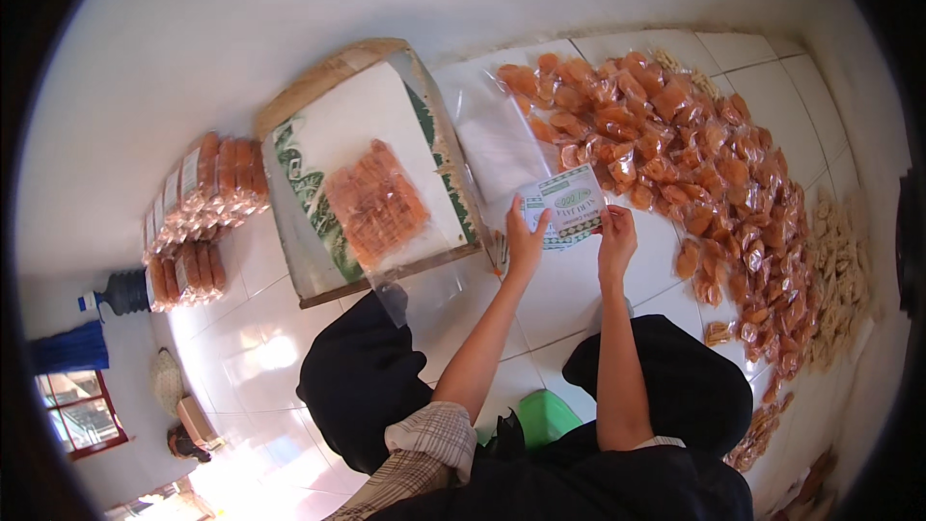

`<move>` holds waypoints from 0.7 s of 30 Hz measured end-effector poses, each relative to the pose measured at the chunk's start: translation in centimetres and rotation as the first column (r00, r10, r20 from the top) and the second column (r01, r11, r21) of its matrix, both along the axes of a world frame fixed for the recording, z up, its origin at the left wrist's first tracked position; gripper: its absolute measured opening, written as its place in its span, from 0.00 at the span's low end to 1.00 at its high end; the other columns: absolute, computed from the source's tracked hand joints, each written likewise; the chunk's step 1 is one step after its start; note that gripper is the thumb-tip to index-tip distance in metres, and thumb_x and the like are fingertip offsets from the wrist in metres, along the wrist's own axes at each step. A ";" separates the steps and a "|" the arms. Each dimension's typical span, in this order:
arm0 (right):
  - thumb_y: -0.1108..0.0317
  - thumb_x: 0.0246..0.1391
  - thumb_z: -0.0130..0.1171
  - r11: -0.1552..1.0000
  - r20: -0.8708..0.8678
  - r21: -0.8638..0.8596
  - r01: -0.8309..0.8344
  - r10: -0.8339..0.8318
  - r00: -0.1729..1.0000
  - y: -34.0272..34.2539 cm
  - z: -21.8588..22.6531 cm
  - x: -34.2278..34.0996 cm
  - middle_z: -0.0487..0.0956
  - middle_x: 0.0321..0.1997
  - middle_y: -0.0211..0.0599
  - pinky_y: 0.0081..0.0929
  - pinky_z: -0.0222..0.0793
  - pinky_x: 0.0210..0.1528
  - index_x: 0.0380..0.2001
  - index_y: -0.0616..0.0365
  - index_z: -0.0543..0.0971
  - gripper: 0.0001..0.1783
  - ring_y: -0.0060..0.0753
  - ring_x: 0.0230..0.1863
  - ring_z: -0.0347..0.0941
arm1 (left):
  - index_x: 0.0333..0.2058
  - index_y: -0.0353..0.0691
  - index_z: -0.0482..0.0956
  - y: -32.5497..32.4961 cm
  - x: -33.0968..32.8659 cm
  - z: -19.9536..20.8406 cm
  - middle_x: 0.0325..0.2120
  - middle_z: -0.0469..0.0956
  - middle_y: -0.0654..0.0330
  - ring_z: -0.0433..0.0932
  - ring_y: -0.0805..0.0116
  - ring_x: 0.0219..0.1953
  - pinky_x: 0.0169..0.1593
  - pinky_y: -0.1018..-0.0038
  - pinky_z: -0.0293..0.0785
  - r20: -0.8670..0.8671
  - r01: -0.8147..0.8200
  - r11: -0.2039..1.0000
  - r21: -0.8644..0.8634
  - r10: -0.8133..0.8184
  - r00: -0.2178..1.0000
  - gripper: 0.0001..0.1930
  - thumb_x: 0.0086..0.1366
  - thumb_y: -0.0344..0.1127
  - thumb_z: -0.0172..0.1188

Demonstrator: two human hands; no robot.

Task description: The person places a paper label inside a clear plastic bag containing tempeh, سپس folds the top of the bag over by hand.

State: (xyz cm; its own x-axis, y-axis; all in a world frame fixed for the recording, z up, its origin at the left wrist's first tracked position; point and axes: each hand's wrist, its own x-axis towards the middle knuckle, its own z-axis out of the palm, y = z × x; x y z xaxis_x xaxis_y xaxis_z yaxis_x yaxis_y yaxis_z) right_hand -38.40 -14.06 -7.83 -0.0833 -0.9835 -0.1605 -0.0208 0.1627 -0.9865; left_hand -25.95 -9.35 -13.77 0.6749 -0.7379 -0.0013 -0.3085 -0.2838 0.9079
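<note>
Between my two hands are white paper labels (pixel 579 199) with green print and a patterned border; they seem to be more than one sheet. My left hand (pixel 526 234) grips their left side, thumb on top. The fingers of my right hand (pixel 616 239) pinch their right edge. Just beyond my left hand lie clear plastic bags (pixel 502 135), flat on the floor. To the left, a clear bag filled with small orange-brown packets (pixel 376 201) rests on a low wooden table (pixel 424 265), its empty end hanging over the near edge.
A wide heap of small orange-brown packets (pixel 675 135) curves along the right side of the tiled floor, with pale pieces (pixel 837 270) beyond it. Filled bags (pixel 207 178) stand stacked at the left near a water jug (pixel 125 292). A green object (pixel 548 419) lies between my knees.
</note>
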 end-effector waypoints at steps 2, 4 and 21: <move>0.73 0.54 0.52 0.998 0.080 -0.049 -0.028 0.032 0.996 -0.8 1.0 -0.5 0.76 0.28 0.34 0.16 0.67 0.27 0.33 0.64 0.71 0.05 0.18 0.29 0.71 | 0.52 0.33 0.59 -1.4 -1.9 5.4 0.47 0.66 0.50 0.71 0.63 0.45 0.48 0.73 0.67 -0.568 -0.016 0.988 -0.156 -0.077 0.820 0.28 0.58 0.38 0.59; 0.73 0.54 0.53 0.986 0.178 -0.118 -0.118 0.138 0.974 -0.8 4.1 1.7 0.76 0.31 0.32 0.15 0.67 0.30 0.36 0.64 0.72 0.07 0.18 0.31 0.71 | 0.49 0.33 0.62 -1.0 -0.7 9.5 0.43 0.70 0.53 0.72 0.67 0.44 0.46 0.74 0.68 -0.482 -0.019 0.953 -0.302 -0.136 0.866 0.23 0.58 0.35 0.59; 0.78 0.51 0.53 0.951 0.646 0.306 -0.045 -0.173 0.743 15.1 9.6 10.9 0.73 0.37 0.32 0.24 0.69 0.38 0.41 0.59 0.71 0.12 0.27 0.39 0.70 | 0.45 0.33 0.68 16.5 12.6 18.3 0.32 0.73 0.60 0.71 0.73 0.35 0.41 0.81 0.66 -0.294 -0.439 0.726 -0.530 0.328 0.898 0.14 0.63 0.33 0.48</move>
State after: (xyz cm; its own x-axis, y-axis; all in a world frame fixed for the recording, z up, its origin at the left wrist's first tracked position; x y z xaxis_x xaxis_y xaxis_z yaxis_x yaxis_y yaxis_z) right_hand -27.47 1.00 1.81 0.0898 -0.8795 -0.4673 0.6355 0.4119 -0.6531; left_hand -13.33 7.13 4.50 0.9295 -0.3152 0.1914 -0.1163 0.2420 0.9633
